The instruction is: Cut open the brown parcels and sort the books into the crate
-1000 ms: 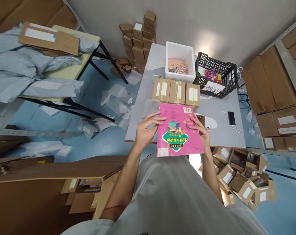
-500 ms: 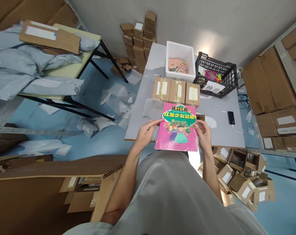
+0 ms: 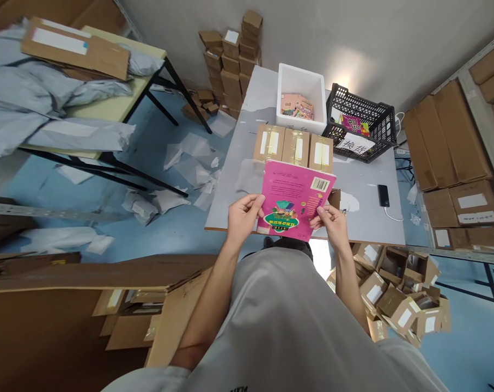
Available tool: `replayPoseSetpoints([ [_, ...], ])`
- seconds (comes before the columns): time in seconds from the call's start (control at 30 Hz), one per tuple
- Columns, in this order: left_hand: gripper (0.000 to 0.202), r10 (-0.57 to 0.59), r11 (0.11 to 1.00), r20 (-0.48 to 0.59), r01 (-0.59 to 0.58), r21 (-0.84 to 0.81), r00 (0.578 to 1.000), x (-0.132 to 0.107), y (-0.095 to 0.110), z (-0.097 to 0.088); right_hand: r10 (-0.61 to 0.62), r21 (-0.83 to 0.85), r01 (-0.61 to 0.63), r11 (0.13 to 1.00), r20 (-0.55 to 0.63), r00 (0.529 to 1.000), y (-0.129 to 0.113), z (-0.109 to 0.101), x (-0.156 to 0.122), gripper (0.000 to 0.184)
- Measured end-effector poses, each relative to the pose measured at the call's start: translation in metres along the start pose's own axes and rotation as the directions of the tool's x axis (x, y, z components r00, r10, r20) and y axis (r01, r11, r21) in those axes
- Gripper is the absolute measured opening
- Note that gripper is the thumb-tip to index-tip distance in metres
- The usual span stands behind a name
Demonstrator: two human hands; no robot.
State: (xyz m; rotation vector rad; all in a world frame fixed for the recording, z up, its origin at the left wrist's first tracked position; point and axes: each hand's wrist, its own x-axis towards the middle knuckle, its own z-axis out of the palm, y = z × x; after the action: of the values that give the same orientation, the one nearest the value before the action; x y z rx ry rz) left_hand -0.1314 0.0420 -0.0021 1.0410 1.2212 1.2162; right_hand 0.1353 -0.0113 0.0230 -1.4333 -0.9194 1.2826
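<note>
A pink picture book [image 3: 292,188] is held up in front of me over the table's near edge, its back cover with the barcode facing me and upside down. My left hand [image 3: 245,219] pinches its left edge between thumb and fingers. On the opposite side my right hand [image 3: 330,222] grips the lower right edge. Just beyond the book, three taped cardboard boxes [image 3: 296,147] with white labels stand in a row on the grey table [image 3: 226,204]. A small open brown box [image 3: 335,198] is partly hidden behind the book.
Behind the boxes are a white bin [image 3: 302,122] holding books and a black plastic crate [image 3: 363,109]. A phone [image 3: 383,196] with a cable lies at the right. Opened cartons [image 3: 394,294] pile on the floor; grey bags [image 3: 46,103] cover the left table.
The book has been turned over, so its back cover shows instead of its front. It now tilts, and both hands have shifted their hold on its edges.
</note>
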Motion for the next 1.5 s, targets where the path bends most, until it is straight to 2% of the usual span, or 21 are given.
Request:
replayPoseSetpoints([
  [0.2,0.065,0.154,0.987,-0.051,-0.151,0.057,0.987,0.003,0.006,-0.002,0.008,0.064,-0.013,0.998,0.074,0.997,-0.001,0.003,-0.003,0.060],
  [0.37,0.070,0.252,0.962,0.002,-0.251,0.105,0.968,0.003,0.021,-0.012,0.014,0.057,-0.017,0.998,0.046,0.999,0.006,0.002,-0.003,0.062],
  [0.43,0.065,0.251,0.963,0.036,-0.253,0.094,0.967,0.003,0.026,-0.013,0.009,0.032,-0.009,0.999,0.017,1.000,0.012,0.006,0.004,0.065],
  [0.5,0.057,0.232,0.966,0.080,-0.239,0.100,0.969,0.003,0.033,-0.009,-0.005,0.037,0.006,0.999,-0.016,1.000,0.017,0.014,0.015,0.075],
  [0.6,0.040,0.270,0.935,0.185,-0.304,0.183,0.945,0.002,0.049,0.010,-0.013,0.052,0.016,0.999,-0.062,0.998,0.017,0.035,0.033,0.085],
  [0.63,0.034,0.315,0.903,0.233,-0.366,0.224,0.920,-0.001,0.054,0.020,-0.023,0.043,0.026,0.999,-0.074,0.997,0.015,0.042,0.037,0.083],
  [0.7,0.033,0.417,0.801,0.342,-0.519,0.299,0.842,-0.008,0.060,0.044,-0.072,0.010,0.074,0.997,-0.104,0.992,0.009,0.056,0.040,0.075],
  [0.77,0.040,0.478,0.677,0.443,-0.640,0.364,0.758,-0.021,0.059,0.069,-0.127,-0.010,0.126,0.992,-0.125,0.984,0.004,0.064,0.037,0.068],
  [0.8,0.043,0.491,0.623,0.469,-0.672,0.401,0.734,-0.028,0.056,0.081,-0.145,-0.016,0.144,0.989,-0.126,0.981,0.003,0.066,0.034,0.065],
  [0.83,0.044,0.500,0.573,0.485,-0.694,0.435,0.717,-0.035,0.052,0.090,-0.160,-0.028,0.158,0.987,-0.127,0.979,0.003,0.066,0.030,0.061],
  [0.9,0.046,0.507,0.515,0.487,-0.703,0.490,0.711,-0.047,0.044,0.102,-0.189,-0.105,0.175,0.979,-0.142,0.972,0.008,0.066,0.024,0.050],
  [0.93,0.047,0.511,0.513,0.479,-0.701,0.496,0.714,-0.050,0.042,0.104,-0.204,-0.183,0.174,0.968,-0.160,0.966,0.012,0.067,0.022,0.042],
  [1.0,0.046,0.512,0.567,0.453,-0.683,0.460,0.730,-0.050,0.042,0.100,-0.218,-0.395,0.125,0.910,-0.199,0.955,0.022,0.070,0.022,0.029],
  [1.07,0.043,0.486,0.688,0.418,-0.631,0.359,0.767,-0.043,0.045,0.089,-0.198,-0.543,0.055,0.838,-0.209,0.958,0.030,0.075,0.028,0.040],
  [1.1,0.041,0.455,0.762,0.395,-0.578,0.291,0.798,-0.037,0.047,0.081,-0.179,-0.560,0.038,0.827,-0.199,0.963,0.033,0.077,0.032,0.044],
  [1.17,0.044,0.367,0.893,0.333,-0.430,0.135,0.869,-0.021,0.046,0.063,-0.149,-0.500,0.047,0.865,-0.167,0.975,0.037,0.076,0.041,0.050],
  [1.27,0.072,0.226,0.974,0.210,-0.223,-0.038,0.951,0.008,0.028,0.034,-0.114,-0.188,0.078,0.979,-0.188,0.976,0.040,0.061,0.051,0.051],
  [1.37,0.080,0.101,0.994,0.134,-0.093,-0.060,0.986,0.035,-0.005,0.012,-0.070,0.071,0.093,0.993,-0.273,0.959,0.037,0.040,0.050,0.062],
  [1.43,0.072,0.016,0.997,0.113,-0.007,-0.075,0.993,0.046,-0.028,0.006,-0.112,0.052,0.134,0.990,-0.314,0.943,0.029,0.033,0.046,0.062],
  [1.5,0.063,-0.065,0.994,0.110,0.075,-0.085,0.992,0.050,-0.046,0.009,-0.221,-0.037,0.221,0.975,-0.327,0.919,0.015,0.036,0.038,0.055],
])
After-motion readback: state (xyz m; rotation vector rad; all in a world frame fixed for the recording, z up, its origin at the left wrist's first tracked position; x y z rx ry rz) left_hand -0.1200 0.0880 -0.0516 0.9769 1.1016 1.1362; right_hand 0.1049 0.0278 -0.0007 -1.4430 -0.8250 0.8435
